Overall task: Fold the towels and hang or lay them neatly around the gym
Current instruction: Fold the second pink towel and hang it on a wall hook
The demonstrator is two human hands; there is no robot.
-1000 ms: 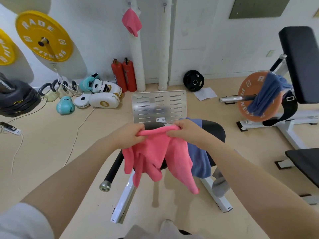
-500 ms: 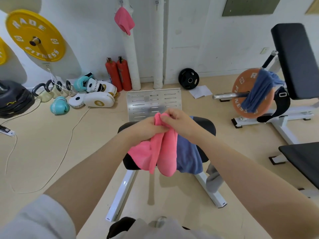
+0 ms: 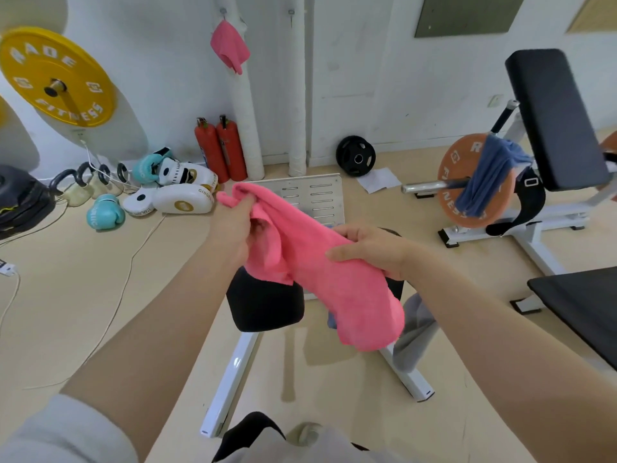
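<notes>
Folding mid-air above the bench [image 3: 263, 305], we grip the pink towel [image 3: 320, 262] with left hand [image 3: 233, 228] and right hand [image 3: 374, 248] fingers curled; next, likely squaring edges.

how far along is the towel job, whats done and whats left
Done: one pink towel hangs on the wall pipe and a blue towel is draped over the orange plate. In hand: left hand and right hand hold a pink towel, bunched mid-fold. Left: finishing that fold and placing it.
</notes>
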